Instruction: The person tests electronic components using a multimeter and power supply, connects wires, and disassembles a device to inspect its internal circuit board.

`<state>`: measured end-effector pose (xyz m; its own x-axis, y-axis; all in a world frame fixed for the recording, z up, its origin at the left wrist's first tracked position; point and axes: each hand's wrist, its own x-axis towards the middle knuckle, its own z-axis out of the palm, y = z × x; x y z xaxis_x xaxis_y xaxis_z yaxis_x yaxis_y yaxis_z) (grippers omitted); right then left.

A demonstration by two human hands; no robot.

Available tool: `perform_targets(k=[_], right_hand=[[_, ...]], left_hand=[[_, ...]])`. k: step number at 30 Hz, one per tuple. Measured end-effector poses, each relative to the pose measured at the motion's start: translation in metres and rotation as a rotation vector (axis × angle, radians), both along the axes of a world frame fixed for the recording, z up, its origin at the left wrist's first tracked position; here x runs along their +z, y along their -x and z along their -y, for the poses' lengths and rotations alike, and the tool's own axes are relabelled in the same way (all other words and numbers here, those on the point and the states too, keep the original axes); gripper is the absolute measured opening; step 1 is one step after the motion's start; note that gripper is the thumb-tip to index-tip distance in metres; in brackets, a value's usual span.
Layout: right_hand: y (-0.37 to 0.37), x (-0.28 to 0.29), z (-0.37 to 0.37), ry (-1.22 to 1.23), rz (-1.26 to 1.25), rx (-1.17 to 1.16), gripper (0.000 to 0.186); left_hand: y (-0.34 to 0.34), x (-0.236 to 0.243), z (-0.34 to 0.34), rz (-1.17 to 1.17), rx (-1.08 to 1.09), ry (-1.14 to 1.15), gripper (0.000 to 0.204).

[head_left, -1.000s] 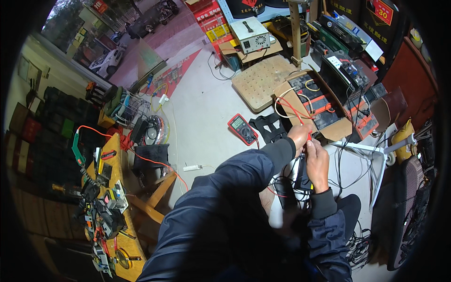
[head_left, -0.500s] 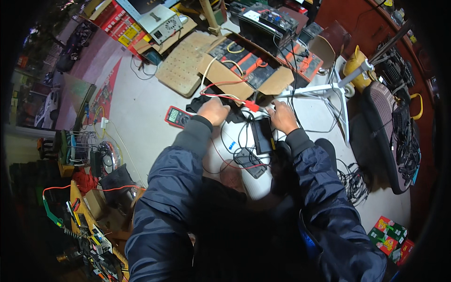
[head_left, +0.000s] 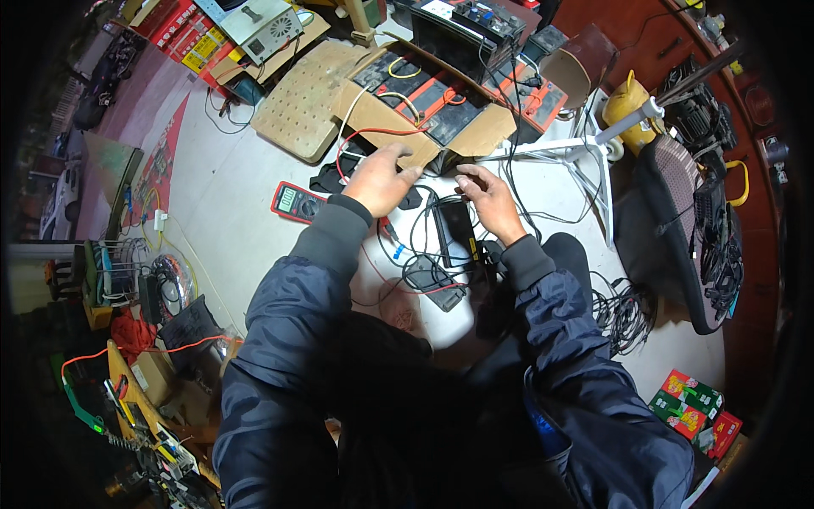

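Observation:
My left hand (head_left: 381,180) is over the near flap of a cardboard box (head_left: 386,136), thumb and forefinger apart, nothing visible between them. Whether it touches the flap I cannot tell. My right hand (head_left: 493,204) hovers right of it above black cables, fingers bent and apart, holding nothing visible. A red connector (head_left: 387,227) lies just below my left hand. The red multimeter (head_left: 297,203) with a lit display rests on the floor left of my left hand. Between and below my hands are a black flat box (head_left: 458,231) and a black power adapter (head_left: 437,284) among tangled cables.
Black and orange batteries (head_left: 432,93) sit in the cardboard box. A perforated board (head_left: 305,102) lies left of it. White metal legs (head_left: 593,148) and an office chair (head_left: 678,220) stand at right, near a cable coil (head_left: 623,318). A cluttered tool bench (head_left: 140,399) is lower left.
The red connector that was between my hands is now lower, below my left hand. My left hand has moved up to the box flap and its fingers have parted; my right hand has shifted slightly left.

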<state>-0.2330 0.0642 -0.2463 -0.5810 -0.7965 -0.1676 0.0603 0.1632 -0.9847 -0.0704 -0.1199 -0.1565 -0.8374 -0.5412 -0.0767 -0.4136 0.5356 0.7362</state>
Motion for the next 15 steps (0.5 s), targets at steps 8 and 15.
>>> perform_targets(k=[8, 15], right_hand=[[0.025, 0.006, 0.02, -0.116, -0.104, 0.054, 0.036], [0.064, 0.003, 0.009, -0.358, -0.006, 0.126, 0.042]], left_hand=[[0.007, -0.006, 0.015, 0.01, -0.008, 0.137, 0.047], [0.009, -0.009, 0.034, 0.092, 0.08, 0.292, 0.051]])
